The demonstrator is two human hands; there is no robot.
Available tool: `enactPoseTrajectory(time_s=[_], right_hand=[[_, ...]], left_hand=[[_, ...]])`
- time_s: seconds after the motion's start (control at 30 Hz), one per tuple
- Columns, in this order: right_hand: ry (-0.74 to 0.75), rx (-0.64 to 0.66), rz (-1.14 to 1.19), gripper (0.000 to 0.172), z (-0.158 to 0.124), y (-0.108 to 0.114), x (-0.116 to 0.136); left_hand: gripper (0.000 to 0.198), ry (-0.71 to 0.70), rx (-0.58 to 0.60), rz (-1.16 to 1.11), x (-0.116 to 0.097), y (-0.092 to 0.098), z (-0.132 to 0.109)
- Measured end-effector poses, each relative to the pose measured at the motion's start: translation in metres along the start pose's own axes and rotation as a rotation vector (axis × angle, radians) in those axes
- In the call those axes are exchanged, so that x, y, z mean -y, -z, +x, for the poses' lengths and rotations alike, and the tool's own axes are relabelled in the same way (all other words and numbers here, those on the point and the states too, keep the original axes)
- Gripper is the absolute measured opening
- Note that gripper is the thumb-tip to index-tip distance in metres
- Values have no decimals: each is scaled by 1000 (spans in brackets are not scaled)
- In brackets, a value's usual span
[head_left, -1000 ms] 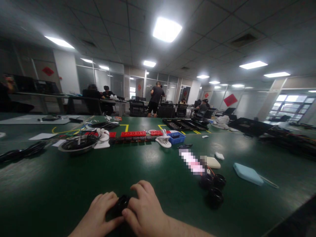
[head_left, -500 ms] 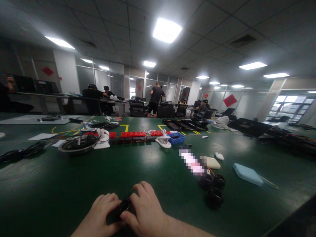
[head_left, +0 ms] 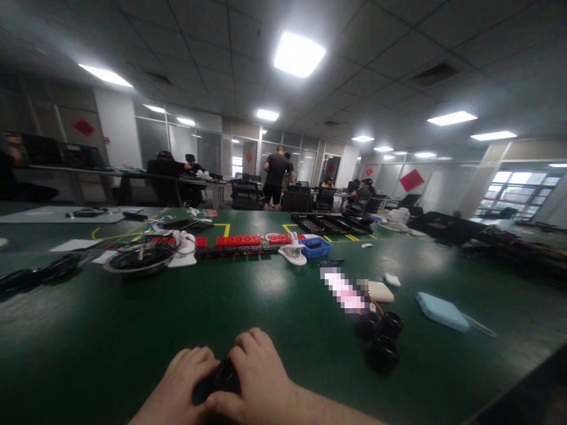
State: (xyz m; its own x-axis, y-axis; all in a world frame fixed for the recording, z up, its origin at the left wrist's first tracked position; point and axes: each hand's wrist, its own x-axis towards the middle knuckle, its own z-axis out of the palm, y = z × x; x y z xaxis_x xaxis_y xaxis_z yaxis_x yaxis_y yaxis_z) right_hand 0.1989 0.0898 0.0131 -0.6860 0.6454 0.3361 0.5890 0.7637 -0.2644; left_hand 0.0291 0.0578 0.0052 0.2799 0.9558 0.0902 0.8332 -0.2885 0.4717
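Note:
My left hand (head_left: 179, 386) and my right hand (head_left: 257, 378) are close together at the bottom of the view, low over the green table (head_left: 146, 330). Between them is a black part (head_left: 225, 373) with a round opening on top. Fingers of both hands curl around it from either side, and they hide most of its shape. To the right of my hands, several round black parts (head_left: 384, 349) with orange wires lie in a cluster. A blurred-out bright object (head_left: 343, 290) lies just beyond this cluster, beside a cream-coloured case (head_left: 380, 291).
A light blue case (head_left: 443, 311) lies at the right. Farther back are a blue bin (head_left: 316, 248), a white stand (head_left: 293, 252), a row of red parts (head_left: 239, 241), a round metal bowl (head_left: 139, 262) and black cables (head_left: 42, 274). People are in the background.
The black part has tilted or turned slightly between my hands, and my right thumb has shifted left and down across it. The standing person in the background has moved a little left.

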Motion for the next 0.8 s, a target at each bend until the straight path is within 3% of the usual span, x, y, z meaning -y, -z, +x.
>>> enactPoseTrajectory(time_s=[0.27, 0.43, 0.8], right_hand=[[-57, 5, 25, 28, 1, 9, 9], [-94, -12, 81, 27, 0, 10, 12], [-2, -1, 154, 19, 0, 7, 10]], left_hand=[[14, 0, 24, -62, -6, 3, -3], [12, 7, 43, -45, -8, 4, -3], [11, 23, 54, -46, -8, 4, -2]])
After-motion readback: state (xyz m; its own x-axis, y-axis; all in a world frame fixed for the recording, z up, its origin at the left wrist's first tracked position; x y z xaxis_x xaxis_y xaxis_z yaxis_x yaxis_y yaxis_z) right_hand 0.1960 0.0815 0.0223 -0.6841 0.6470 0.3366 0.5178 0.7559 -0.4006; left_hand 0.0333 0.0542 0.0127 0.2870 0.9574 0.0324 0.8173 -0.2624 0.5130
